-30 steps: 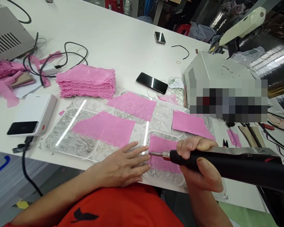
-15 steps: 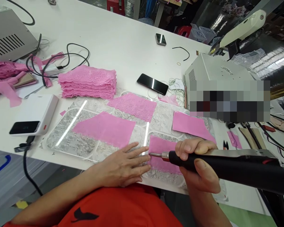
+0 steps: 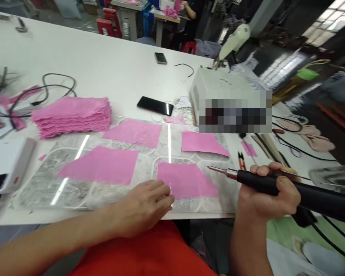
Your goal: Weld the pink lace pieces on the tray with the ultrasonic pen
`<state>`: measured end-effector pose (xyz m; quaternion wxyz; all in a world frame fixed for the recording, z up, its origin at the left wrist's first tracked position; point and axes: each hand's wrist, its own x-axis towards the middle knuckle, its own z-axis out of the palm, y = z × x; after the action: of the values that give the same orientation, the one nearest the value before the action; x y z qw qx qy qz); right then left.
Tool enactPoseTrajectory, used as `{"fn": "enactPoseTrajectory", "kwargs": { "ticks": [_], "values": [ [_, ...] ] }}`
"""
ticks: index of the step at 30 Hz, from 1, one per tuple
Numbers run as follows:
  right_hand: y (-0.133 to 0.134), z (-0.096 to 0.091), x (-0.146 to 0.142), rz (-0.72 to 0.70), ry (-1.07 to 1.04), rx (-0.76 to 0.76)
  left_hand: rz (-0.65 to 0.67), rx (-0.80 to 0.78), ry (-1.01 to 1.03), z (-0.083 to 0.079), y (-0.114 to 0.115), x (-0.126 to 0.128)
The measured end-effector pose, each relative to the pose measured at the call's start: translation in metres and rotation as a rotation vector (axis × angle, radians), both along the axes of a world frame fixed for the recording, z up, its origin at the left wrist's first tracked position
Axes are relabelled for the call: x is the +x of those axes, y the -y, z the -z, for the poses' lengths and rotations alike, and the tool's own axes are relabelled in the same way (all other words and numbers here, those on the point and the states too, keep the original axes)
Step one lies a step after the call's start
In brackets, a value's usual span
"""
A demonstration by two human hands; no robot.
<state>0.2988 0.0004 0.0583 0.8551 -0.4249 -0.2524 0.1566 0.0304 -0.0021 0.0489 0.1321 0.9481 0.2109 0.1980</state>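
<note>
My left hand (image 3: 148,205) is closed at the left edge of the nearest pink fabric piece (image 3: 186,180), with the fingertips pinching that edge. My right hand (image 3: 271,189) grips a thick black corded tool (image 3: 258,183). Its pointed metal tip is held off to the right of this piece, apart from the cloth. Three other pink pieces lie flat on the marbled mat (image 3: 40,191): a plain one on the left (image 3: 100,165), a lacy one at the back (image 3: 135,132) and a plain one on the right (image 3: 202,143).
A stack of pink lace pieces (image 3: 73,117) stands at the back left. Behind the mat lie a phone (image 3: 155,105) and thin cords. A grey machine box (image 3: 218,82) occupies the back right, with orange-handled snips (image 3: 242,161) before it. A white power bank (image 3: 20,168) lies left.
My right hand has drawn the tool rightward, away from the near piece's left edge. My left fingers, flat and spread before, have curled in at that edge. The view has turned right.
</note>
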Motion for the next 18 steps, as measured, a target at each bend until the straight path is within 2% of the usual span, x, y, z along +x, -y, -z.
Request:
{"fn": "enactPoseTrajectory", "kwargs": {
  "ticks": [4, 6, 10, 15, 18],
  "values": [
    [0.010, 0.015, 0.028, 0.173, -0.066, 0.043, 0.162, 0.035, -0.225, 0.004, -0.012, 0.057],
    [0.017, 0.021, 0.034, 0.215, -0.087, 0.048, 0.178, 0.036, -0.317, 0.007, -0.019, 0.087],
    [0.030, 0.031, 0.038, 0.197, -0.046, 0.036, 0.124, 0.038, -0.402, 0.013, -0.024, 0.134],
    [0.050, 0.043, 0.040, 0.141, -0.051, -0.038, 0.132, 0.107, -0.376, 0.019, -0.013, 0.158],
    [0.066, 0.052, 0.042, 0.128, 0.081, -0.213, 0.151, 0.095, -0.355, 0.021, -0.009, 0.161]
  ]
}}
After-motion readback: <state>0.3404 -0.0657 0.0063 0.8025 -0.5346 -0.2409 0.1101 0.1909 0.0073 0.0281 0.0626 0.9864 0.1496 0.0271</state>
